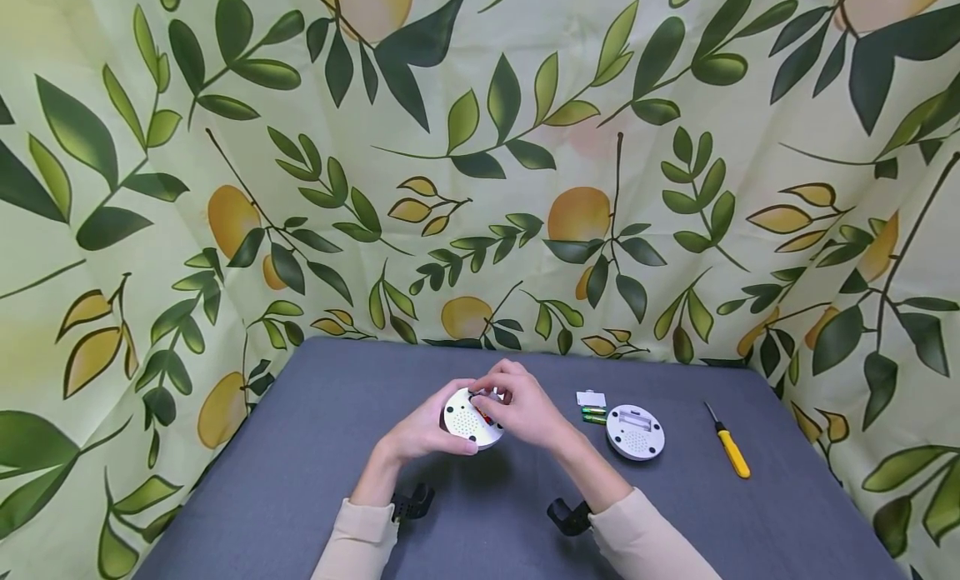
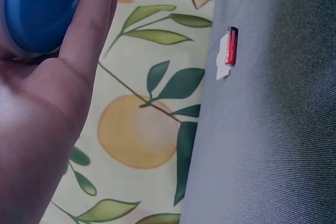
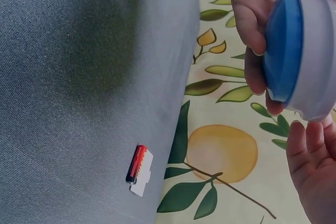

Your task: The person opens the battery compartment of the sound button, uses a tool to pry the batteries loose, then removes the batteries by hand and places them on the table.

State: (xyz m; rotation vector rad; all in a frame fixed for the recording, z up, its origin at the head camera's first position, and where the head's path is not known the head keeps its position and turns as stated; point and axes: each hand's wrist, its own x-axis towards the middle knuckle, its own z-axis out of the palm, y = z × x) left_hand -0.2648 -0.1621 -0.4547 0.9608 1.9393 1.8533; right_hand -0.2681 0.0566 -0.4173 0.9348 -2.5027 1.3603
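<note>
My left hand [image 1: 426,426] grips a round white device [image 1: 455,420] by its rim, its underside with speaker holes and dark feet turned up. In the right wrist view the device's other side shows a blue dome [image 3: 282,51], with left-hand fingers around it. Over the open battery compartment, my right hand [image 1: 525,407] has its thumb and curled fingers at a red battery [image 1: 482,414]; the fingertips hide part of it. Another red battery [image 3: 137,164] lies on the table against a white battery cover [image 3: 142,176]; the hands hide both in the head view.
Right of the hands lie another white battery cover [image 1: 591,399], green batteries [image 1: 594,415] and a second round white device [image 1: 635,445], compartment bared. Farther right is a yellow-handled screwdriver [image 1: 732,453]. A leaf-patterned cloth [image 1: 465,230] hangs behind the grey table [image 1: 300,497].
</note>
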